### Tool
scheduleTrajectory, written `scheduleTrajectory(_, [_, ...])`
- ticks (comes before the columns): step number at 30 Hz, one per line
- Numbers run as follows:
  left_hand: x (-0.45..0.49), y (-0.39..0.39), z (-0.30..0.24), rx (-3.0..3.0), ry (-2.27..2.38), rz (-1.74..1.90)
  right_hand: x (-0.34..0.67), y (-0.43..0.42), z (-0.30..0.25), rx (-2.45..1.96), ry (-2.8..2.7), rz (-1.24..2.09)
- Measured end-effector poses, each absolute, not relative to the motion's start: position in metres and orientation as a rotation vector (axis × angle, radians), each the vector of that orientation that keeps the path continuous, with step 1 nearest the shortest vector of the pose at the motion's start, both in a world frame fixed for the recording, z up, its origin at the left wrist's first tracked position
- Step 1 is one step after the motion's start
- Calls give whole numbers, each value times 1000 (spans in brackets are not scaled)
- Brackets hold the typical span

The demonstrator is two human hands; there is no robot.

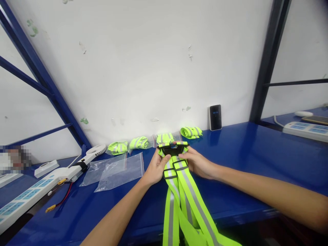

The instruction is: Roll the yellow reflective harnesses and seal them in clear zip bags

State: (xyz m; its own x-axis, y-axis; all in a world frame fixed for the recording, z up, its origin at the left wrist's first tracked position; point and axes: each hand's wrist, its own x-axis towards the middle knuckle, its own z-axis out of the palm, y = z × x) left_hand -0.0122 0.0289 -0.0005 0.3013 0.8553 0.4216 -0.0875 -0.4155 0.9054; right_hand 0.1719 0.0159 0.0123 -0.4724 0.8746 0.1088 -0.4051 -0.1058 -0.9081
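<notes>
Left hand [156, 167] and right hand [201, 162] pinch the black top piece of a yellow-green reflective harness [192, 188], held above the table [238, 153], straps dangling. Probably light, limp; best gripped at that stiffer piece. Black device [215, 119] shows blue characters, unreadable from here.

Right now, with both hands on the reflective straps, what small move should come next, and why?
I'd probably fold the far end of the reflective straps over once: the left hand and right hand both grip it, the lengths nearer the body run loose, and the bright bundles beyond look rolled or folded.
</notes>
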Motion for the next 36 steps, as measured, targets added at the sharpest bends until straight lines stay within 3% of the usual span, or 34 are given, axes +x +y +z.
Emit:
scheduleTrajectory(6, [-17,35,0,1592,744,1259,174,18,16,-546,-1208,1742])
scheduleTrajectory(15, [-26,33,12,1604,772,1293,183,13,20,-503,-1639,1602])
scheduleTrajectory(29, [-26,37,8,1613,856,1301,181,19,18,-532,-1355,1615])
scheduleTrajectory(36, [-21,26,18,1392,641,1238,179,25,15,-572,-1285,1544])
